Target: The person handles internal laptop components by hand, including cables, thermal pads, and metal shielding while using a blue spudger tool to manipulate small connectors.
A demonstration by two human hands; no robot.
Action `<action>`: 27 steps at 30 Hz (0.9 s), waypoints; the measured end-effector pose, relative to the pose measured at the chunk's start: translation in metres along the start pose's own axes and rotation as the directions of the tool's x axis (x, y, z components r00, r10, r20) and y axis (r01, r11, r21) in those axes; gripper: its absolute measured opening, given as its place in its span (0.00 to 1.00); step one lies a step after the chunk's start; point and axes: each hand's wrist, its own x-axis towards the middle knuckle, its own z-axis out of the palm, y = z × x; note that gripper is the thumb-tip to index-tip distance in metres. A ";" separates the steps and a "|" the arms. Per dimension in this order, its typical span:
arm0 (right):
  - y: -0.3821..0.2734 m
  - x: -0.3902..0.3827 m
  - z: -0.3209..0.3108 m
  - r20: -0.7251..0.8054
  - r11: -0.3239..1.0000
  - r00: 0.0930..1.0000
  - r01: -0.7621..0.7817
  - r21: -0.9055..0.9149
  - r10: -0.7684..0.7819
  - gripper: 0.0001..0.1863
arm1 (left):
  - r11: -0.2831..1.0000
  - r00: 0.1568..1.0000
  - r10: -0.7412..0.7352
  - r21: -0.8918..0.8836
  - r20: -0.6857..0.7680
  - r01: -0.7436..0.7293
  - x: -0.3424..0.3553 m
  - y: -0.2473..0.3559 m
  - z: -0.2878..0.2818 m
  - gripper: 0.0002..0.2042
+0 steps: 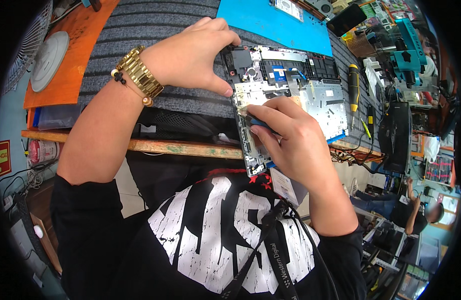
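Likely to steady the laptop chassis (318, 107) overhanging the table's (190, 148) near edge, the left grip (190, 59) spans its upper-left corner, fingers apart, while the right grip (293, 135) curls over its left side, clamped on what I cannot tell.

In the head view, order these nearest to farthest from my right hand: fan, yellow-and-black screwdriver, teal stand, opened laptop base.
From the right hand:
1. Opened laptop base: under the fingers.
2. Yellow-and-black screwdriver: right of the base.
3. Teal stand: farther right.
4. Fan: far upper left.
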 end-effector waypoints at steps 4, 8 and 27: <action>0.000 0.004 0.001 -0.013 0.999 0.999 0.038 -0.039 -0.039 0.20 | 1.000 1.000 -0.002 0.000 0.001 0.002 0.000 0.001 -0.001 0.48; -0.001 0.004 0.001 -0.013 0.998 0.999 0.045 -0.054 -0.045 0.20 | 1.000 1.000 -0.011 -0.002 -0.002 0.011 0.000 0.001 -0.001 0.48; -0.014 0.006 0.003 0.019 0.967 0.997 0.079 -0.243 -0.077 0.18 | 1.000 1.000 -0.018 0.003 -0.001 0.018 0.000 0.003 -0.002 0.48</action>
